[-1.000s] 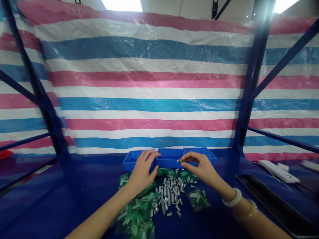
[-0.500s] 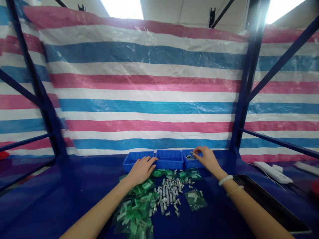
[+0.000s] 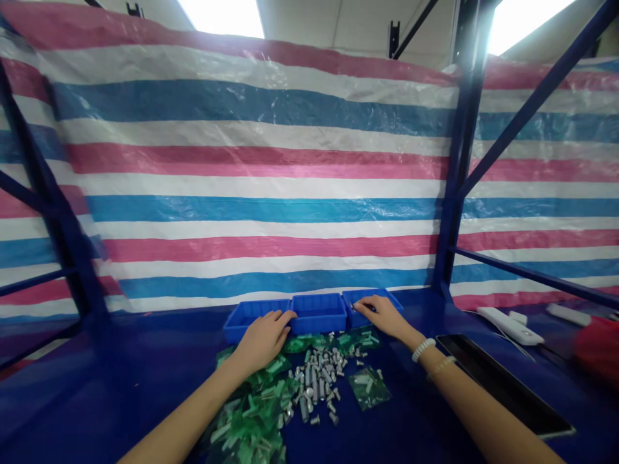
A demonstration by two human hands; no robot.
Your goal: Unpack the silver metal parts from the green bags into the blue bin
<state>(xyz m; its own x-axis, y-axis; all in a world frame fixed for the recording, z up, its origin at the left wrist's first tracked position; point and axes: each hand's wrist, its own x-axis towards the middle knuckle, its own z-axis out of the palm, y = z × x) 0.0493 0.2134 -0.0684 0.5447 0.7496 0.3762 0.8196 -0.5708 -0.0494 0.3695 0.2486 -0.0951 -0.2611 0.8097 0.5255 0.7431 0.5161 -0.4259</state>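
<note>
My left hand [image 3: 265,334] lies palm down at the front edge of the left blue tray [image 3: 235,328], its fingers stretched toward the middle blue tray [image 3: 319,323]. Over the right blue tray [image 3: 394,301], my right hand [image 3: 385,316] has thumb and fingers pinched, with the tips low inside it. Whatever they pinch is too small and hidden to name. In front of the trays is a loose pile of silver screws and metal cylinders [image 3: 316,374]. Green-tinted plastic bags of small parts [image 3: 256,406] are heaped beneath and beside my left forearm.
A single clear bag of parts [image 3: 369,388] lies right of the pile. By my right forearm rests a dark flat tablet-like panel [image 3: 498,380]. A white power strip [image 3: 510,325] and a red item [image 3: 599,351] are farther right. Blue rack posts [image 3: 457,167] and a striped sheet [image 3: 271,212] enclose the table.
My right hand has lowered, its pinched fingertips now deeper in the right tray. My left hand keeps its place by the left tray. The whole view has shifted slightly to the right.
</note>
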